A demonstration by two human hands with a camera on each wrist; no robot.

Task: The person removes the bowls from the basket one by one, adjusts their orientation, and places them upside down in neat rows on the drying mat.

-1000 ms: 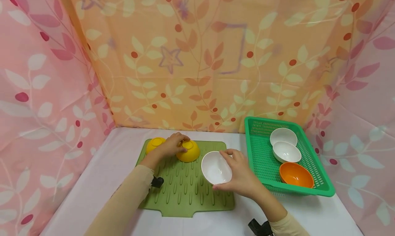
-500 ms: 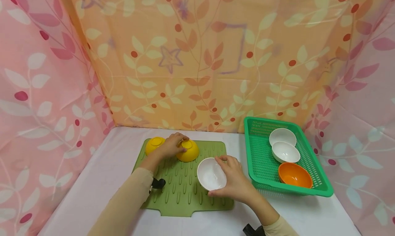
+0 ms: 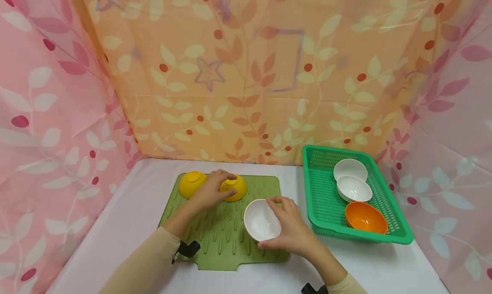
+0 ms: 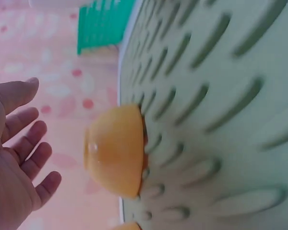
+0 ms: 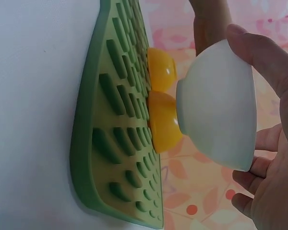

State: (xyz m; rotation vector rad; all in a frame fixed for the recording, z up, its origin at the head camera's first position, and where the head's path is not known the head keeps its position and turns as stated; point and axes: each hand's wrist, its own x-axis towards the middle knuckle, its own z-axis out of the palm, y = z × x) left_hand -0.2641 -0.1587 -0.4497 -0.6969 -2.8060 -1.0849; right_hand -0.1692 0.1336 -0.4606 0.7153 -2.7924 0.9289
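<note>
Backdrop: orange leaf-print sheet [image 3: 230, 93] behind, pink sheets [image 3: 50, 157] at both sides
Surface: white cloth [image 3: 111, 217], green studded mat [image 3: 219, 238] lying on it
Edges: strip of cloth between mat and green basket [image 3: 324, 195]; studs run from upturned yellow bowls [image 3: 191, 185] to near edge
White bowl [image 3: 261, 221]: above mat's right part, round, mouth up, base down
Right hand [image 3: 291, 230]: pinching its rim
Left hand [image 3: 211, 191]: fingers loose, just beside yellow bowls, not touching

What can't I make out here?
Every view: insides of the left yellow bowl and right yellow bowl, upside down.
Head: right yellow bowl partly, behind the left hand.
Head: rear white bowl partly, behind the front white bowl.
Left wrist: left yellow bowl mostly, cut off below.
</note>
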